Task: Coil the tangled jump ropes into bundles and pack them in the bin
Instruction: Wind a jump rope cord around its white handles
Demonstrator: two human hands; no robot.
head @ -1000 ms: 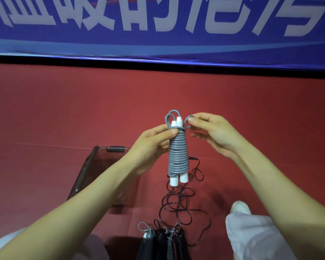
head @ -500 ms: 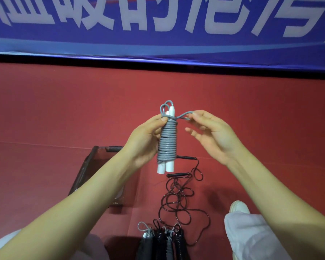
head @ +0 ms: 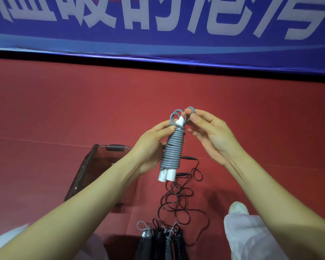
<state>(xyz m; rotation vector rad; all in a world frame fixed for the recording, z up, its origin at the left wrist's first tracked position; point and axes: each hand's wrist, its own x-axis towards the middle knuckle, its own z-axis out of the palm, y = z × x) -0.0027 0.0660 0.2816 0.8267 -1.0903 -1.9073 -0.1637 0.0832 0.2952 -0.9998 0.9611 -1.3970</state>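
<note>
A grey jump rope [head: 172, 151] is wound tightly round its two white handles into a bundle, tilted slightly right at the top. My left hand [head: 150, 147] grips the bundle from the left, thumb near its top. My right hand [head: 208, 132] pinches a small loop of the grey rope above the handles. On the floor below lies a tangled black jump rope [head: 178, 199] with thin black handles. A dark transparent bin [head: 86, 169] stands on the floor to the left, partly hidden by my left forearm.
Several coiled rope bundles [head: 161, 241], black and grey, lie side by side at the bottom middle. My white shoe [head: 238, 208] and pale trouser leg are at the lower right. The red floor runs back to a blue banner [head: 158, 34] with white lettering.
The bundle has tilted and dropped slightly lower. My right hand has moved the rope's end loop up over the handle tops.
</note>
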